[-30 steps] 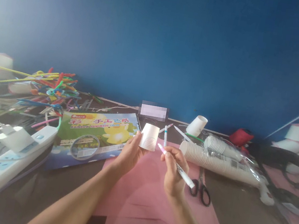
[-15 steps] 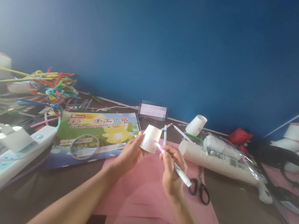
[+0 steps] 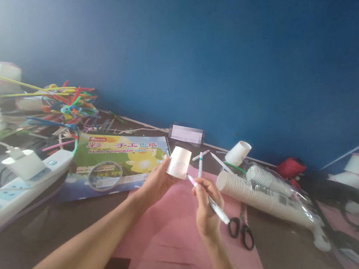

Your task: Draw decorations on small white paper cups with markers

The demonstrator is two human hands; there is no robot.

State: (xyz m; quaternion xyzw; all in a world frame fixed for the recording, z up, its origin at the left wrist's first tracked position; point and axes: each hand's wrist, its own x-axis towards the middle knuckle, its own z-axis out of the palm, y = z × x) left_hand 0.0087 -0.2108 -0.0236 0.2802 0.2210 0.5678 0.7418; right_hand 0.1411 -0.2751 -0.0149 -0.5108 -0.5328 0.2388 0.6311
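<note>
Grip, left hand [image 3: 157, 180]: partly closed, fingers and thumb grasping a white paper cup [image 3: 179, 162] by its left side and lower edge. Grip, right hand [image 3: 209, 204]: closed in a pen hold around a white marker [image 3: 218, 211], thumb and fingers near its pink front end. Marker slants, nib up and to the left, back end down and to the right. Nib lies at the lower right edge of the cup; contact or small gap, cannot tell. Cup position: raised in front of the person, over the far part of the pink paper sheets [image 3: 165, 238]; faint curved lines visible low on its wall. Sheets lie overlapping on the dark bench [image 3: 283, 257]. Black-handled scissors [image 3: 247, 236] rest at the right of the sheets, near the right hand. Beyond the right hand, a blue-banded marker [image 3: 201, 163] lies on the bench. Further right: stacked paper cups [image 3: 265, 199] in clear plastic wrap, lying on their side; a single paper cup [image 3: 238, 152] behind them, near the blue wall [image 3: 193, 49]. Left side: a craft paper pack [image 3: 117, 156] printed "RAINBOW HANDMADE COLOR", a clear ring [image 3: 90, 174] on top; then a white power strip [image 3: 15, 189] and multicoloured pipe cleaners [image 3: 71, 100].
</note>
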